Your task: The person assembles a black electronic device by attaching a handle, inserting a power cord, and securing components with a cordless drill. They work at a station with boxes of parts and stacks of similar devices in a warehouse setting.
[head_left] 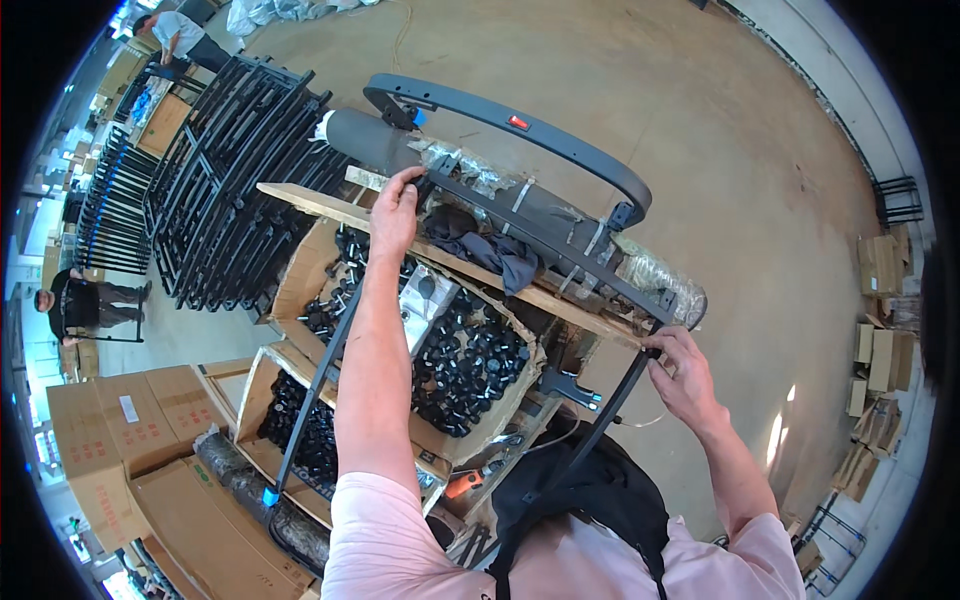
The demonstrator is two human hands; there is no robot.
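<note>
A black metal tube frame (545, 235) with a curved upper bar (560, 148) leans across a long padded roll (375, 140) wrapped in clear plastic. At the frame's left corner, the fingers of my left hand (393, 215) are curled on the tube. My right hand (688, 380) pinches the right corner, where the side tube (612, 410) runs down toward me; any small part under those fingertips is hidden. The other side tube (318, 390) passes beneath my left forearm and ends in a blue tip. A dark cloth (485, 250) lies below the crossbar.
Cardboard bins hold many black knobs (470, 360) and a grey metal plate (425, 300). A power driver (572, 388) and an orange-handled tool (465, 485) sit near my body. Stacked black frames (230, 180) and cartons (135, 415) stand left. Two people are farther off at left.
</note>
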